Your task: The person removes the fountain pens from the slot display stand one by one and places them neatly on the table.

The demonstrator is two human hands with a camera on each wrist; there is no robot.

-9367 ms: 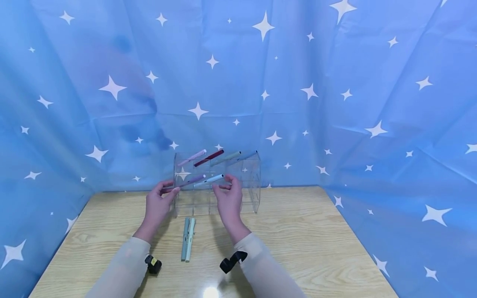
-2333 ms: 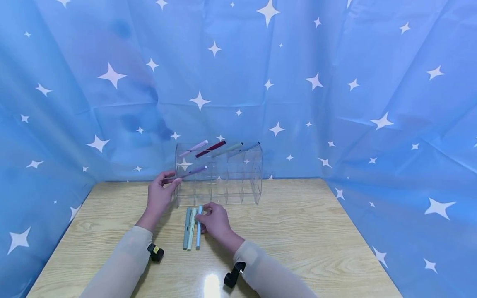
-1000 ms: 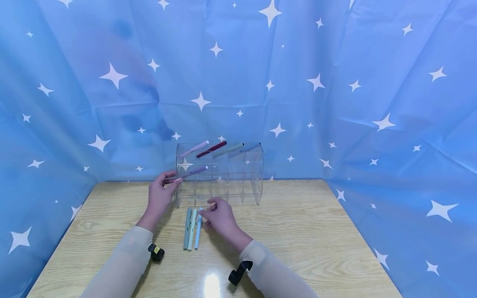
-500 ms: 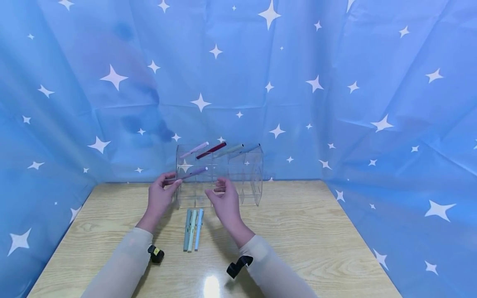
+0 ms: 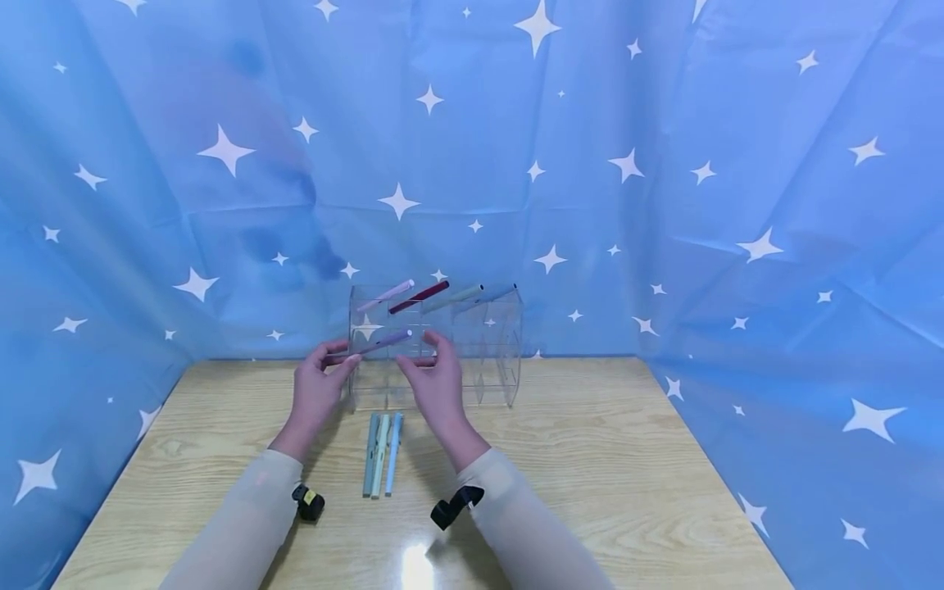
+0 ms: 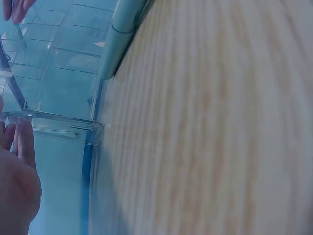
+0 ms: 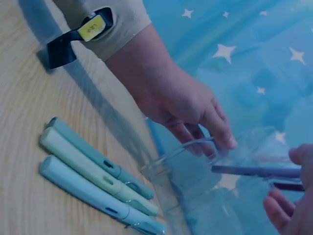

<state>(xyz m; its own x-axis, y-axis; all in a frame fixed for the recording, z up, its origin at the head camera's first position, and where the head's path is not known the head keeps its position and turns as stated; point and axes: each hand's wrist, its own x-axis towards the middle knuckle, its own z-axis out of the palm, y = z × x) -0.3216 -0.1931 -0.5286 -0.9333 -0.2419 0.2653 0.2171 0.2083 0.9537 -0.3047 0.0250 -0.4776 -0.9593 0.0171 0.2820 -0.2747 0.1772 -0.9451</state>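
Observation:
A clear stepped pen rack (image 5: 466, 373) stands on the table. My left hand (image 5: 317, 393) grips its left side wall, thumb in front and fingers behind. A purple pen (image 5: 387, 339) lies tilted in the rack's lower tier, its white-ended tip toward my right hand (image 5: 437, 385). The right thumb and index finger are spread around that end, with a gap showing between them. In the right wrist view the purple pen (image 7: 254, 171) reaches into the space between these fingers. Three pens lie side by side before the rack: grey-green (image 5: 370, 455), pale green (image 5: 380, 455) and light blue (image 5: 394, 455).
Along the rack's top tier slant a lilac pen (image 5: 385, 295), a dark red pen (image 5: 419, 297), a pale green pen (image 5: 453, 298) and a blue pen (image 5: 487, 298). A blue starry curtain (image 5: 590, 205) hangs right behind the wooden table (image 5: 590, 459).
The light blue pen went from the rack to the table beside the other two, where the right hand let it go. That hand then rose to the purple pen. The left hand keeps its grip.

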